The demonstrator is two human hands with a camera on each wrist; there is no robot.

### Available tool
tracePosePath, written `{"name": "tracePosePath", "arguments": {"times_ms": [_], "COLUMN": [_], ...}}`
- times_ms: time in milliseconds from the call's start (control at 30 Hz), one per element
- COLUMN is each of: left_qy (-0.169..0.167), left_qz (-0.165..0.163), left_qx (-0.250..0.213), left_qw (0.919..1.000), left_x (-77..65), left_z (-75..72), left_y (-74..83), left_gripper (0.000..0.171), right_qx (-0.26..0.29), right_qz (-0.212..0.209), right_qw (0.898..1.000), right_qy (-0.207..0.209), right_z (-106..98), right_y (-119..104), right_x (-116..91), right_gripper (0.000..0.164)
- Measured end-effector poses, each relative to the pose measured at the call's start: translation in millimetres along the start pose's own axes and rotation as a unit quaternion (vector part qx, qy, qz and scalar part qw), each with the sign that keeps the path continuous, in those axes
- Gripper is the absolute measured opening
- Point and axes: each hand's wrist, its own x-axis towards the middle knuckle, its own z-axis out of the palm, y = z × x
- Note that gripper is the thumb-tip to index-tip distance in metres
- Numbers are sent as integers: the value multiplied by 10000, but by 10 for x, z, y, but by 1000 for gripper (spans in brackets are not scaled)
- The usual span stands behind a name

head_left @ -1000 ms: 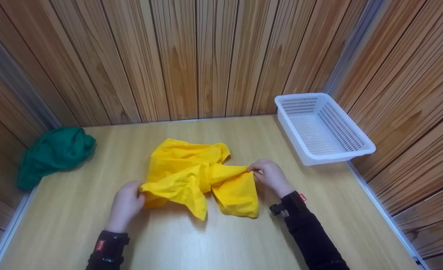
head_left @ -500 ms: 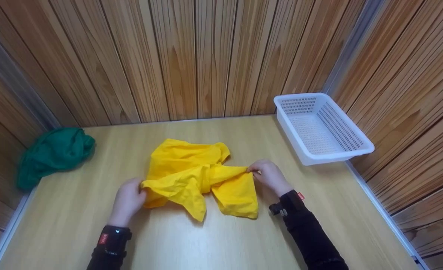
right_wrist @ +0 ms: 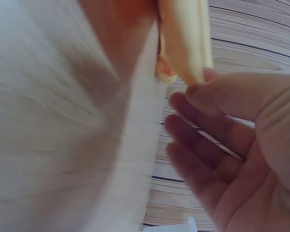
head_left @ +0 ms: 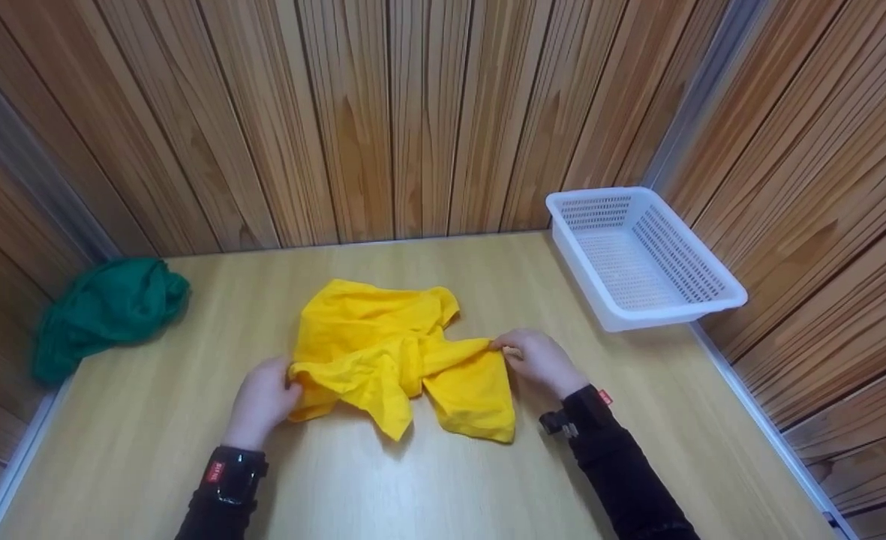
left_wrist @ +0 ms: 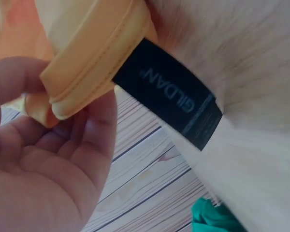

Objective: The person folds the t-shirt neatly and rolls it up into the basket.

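A crumpled yellow T-shirt lies on the table, with a twisted band of its cloth wrapped across the middle like a knot. My left hand pinches one end of this band at the left. A stitched yellow edge and a black GILDAN label show beside the left fingers in the left wrist view. At the other end, my right hand pinches the cloth between thumb and index finger. Its remaining fingers are spread below in the right wrist view. A loose flap of the shirt hangs toward me between the hands.
A green bundle of cloth lies at the table's left edge. A white perforated basket stands at the back right by the wall. Wood-panelled walls enclose the table at the back and sides.
My left hand has shifted slightly right, bringing its cloth end inward. My right hand has dropped a little toward me, and the band between the hands looks slacker.
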Motion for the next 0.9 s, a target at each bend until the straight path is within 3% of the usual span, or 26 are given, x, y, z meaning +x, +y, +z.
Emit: {"name": "tracePosePath", "arguments": {"times_ms": [67, 167, 233, 333, 433, 700, 900], "left_qy": [107, 506, 896, 1429, 1680, 1689, 1674], "left_qz": [272, 984, 1544, 2300, 2845, 3558, 3541], "left_qx": [244, 677, 932, 1189, 1268, 1350, 1541], "left_qw": [9993, 9915, 9795, 9553, 9353, 9092, 9071], "left_x": [-15, -45, -59, -69, -75, -103, -92], "left_z": [8, 36, 72, 140, 208, 396, 487], "left_y": [19, 62, 89, 130, 177, 244, 209], "left_gripper": [24, 37, 45, 52, 55, 44, 35], "right_qx": [37, 26, -25, -123, -152, -471, -462], "right_qz": [196, 456, 621, 829, 1026, 1176, 1375], "right_qw": [9998, 9988, 9980, 9965, 9945, 9915, 9883], "right_qy": [37, 150, 136, 2, -152, -302, -480], "right_z": [-16, -16, 0, 40, 86, 206, 265], "right_y": [-24, -76, -115, -177, -233, -337, -387], "right_x": [-63, -178, -264, -390, -496, -651, -648], "right_gripper": [27, 26, 23, 19, 19, 27, 36]}}
